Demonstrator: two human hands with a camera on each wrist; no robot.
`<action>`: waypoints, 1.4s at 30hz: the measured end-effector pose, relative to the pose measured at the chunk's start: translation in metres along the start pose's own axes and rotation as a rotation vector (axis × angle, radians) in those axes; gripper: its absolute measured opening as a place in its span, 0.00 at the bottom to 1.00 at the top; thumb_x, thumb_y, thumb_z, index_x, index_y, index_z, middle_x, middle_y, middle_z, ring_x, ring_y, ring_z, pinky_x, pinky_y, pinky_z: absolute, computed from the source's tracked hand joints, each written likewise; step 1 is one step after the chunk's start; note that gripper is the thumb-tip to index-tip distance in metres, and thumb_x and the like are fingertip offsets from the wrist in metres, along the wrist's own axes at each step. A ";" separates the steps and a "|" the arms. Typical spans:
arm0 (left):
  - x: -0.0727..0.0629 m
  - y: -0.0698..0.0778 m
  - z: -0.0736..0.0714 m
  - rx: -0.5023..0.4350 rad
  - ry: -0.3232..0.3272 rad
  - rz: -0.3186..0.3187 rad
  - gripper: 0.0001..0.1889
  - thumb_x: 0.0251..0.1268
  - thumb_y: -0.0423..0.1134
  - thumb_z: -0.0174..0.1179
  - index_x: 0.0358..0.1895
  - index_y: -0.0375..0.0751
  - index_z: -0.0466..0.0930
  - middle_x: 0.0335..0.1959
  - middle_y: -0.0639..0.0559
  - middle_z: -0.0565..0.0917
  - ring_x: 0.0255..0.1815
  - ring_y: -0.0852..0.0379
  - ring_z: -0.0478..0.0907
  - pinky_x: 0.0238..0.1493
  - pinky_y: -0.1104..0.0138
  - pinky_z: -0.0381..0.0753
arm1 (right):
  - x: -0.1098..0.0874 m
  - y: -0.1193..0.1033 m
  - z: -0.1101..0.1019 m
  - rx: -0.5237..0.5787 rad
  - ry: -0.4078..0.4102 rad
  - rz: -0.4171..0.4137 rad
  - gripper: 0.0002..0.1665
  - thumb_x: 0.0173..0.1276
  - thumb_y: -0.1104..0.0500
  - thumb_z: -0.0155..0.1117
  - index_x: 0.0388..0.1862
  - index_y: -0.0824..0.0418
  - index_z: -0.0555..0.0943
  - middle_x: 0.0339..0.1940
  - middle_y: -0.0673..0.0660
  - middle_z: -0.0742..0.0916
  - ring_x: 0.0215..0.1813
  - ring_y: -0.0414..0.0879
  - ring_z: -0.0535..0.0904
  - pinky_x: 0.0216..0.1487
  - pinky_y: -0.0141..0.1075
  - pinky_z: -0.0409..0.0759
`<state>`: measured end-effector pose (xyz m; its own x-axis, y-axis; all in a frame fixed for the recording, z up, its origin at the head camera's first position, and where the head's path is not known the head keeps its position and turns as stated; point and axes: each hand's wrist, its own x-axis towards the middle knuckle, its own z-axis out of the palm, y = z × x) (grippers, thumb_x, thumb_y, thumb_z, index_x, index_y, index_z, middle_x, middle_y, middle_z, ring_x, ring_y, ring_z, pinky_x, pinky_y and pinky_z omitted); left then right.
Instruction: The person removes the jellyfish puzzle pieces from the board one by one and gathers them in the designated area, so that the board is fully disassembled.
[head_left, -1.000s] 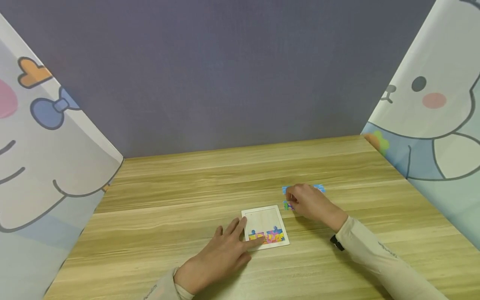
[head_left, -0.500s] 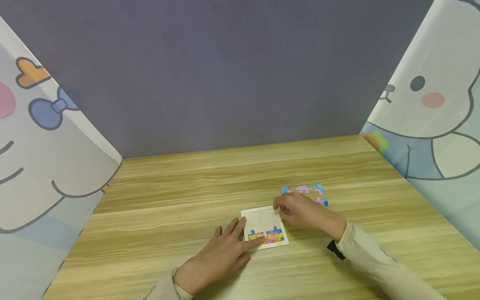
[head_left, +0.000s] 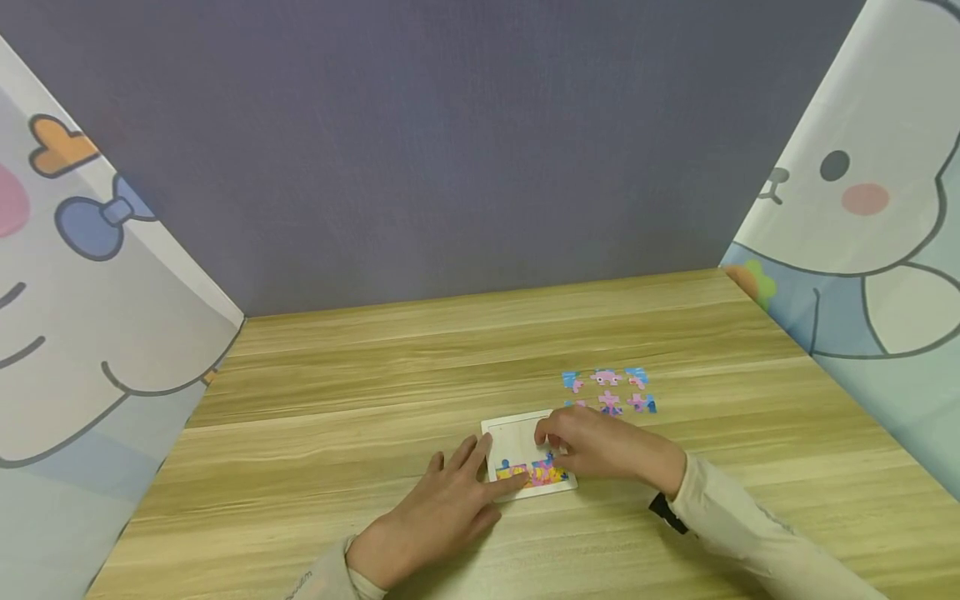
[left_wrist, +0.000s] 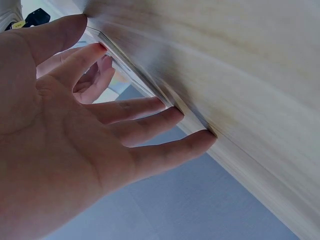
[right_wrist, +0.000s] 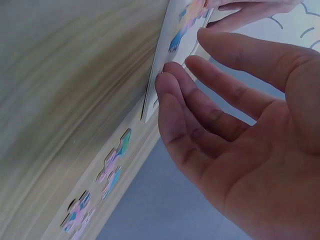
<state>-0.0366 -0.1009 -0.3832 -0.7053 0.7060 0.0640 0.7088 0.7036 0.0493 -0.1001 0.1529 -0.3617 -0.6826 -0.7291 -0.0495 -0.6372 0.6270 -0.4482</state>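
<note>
A white square puzzle tray [head_left: 487,428] lies on the table, with colourful jigsaw pieces [head_left: 551,475] along its near side and bare board beyond them. My left hand [head_left: 442,504] is spread at its left side. The index finger reaches over the near pieces, and other fingertips meet the tray's edge in the left wrist view. Over the tray's right side is my right hand [head_left: 600,442], its fingers loosely bent. Thumb and fingertips stand apart in the right wrist view, with nothing between them. The right hand hides part of the tray.
Several loose jigsaw pieces [head_left: 606,377] lie in two rows on the wooden table [head_left: 375,367], just beyond the right hand. One in the nearer row is partly covered by that hand. A grey panel [head_left: 480,150] stands behind, with cartoon-printed panels at both sides.
My right hand has moved from the loose pieces toward me and left, over the tray, uncovering most of the two rows. The left hand has stayed in place.
</note>
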 end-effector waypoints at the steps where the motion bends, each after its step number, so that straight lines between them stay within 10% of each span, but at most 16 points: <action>1: 0.000 0.000 0.000 -0.004 -0.006 -0.001 0.26 0.70 0.45 0.59 0.69 0.70 0.71 0.70 0.32 0.66 0.68 0.34 0.69 0.48 0.39 0.79 | 0.000 -0.001 0.000 0.000 -0.011 0.001 0.11 0.59 0.67 0.70 0.41 0.59 0.83 0.31 0.47 0.82 0.33 0.37 0.75 0.34 0.30 0.76; 42: 0.000 -0.001 0.000 -0.026 -0.009 0.003 0.25 0.71 0.43 0.57 0.69 0.70 0.72 0.69 0.32 0.67 0.68 0.34 0.69 0.47 0.38 0.79 | -0.004 -0.010 0.008 -0.043 0.032 -0.048 0.16 0.57 0.71 0.72 0.29 0.53 0.76 0.27 0.44 0.76 0.30 0.35 0.69 0.30 0.28 0.72</action>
<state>-0.0370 -0.1018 -0.3835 -0.7033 0.7088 0.0556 0.7108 0.6994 0.0754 -0.0877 0.1476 -0.3637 -0.6620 -0.7495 0.0002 -0.6834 0.6035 -0.4108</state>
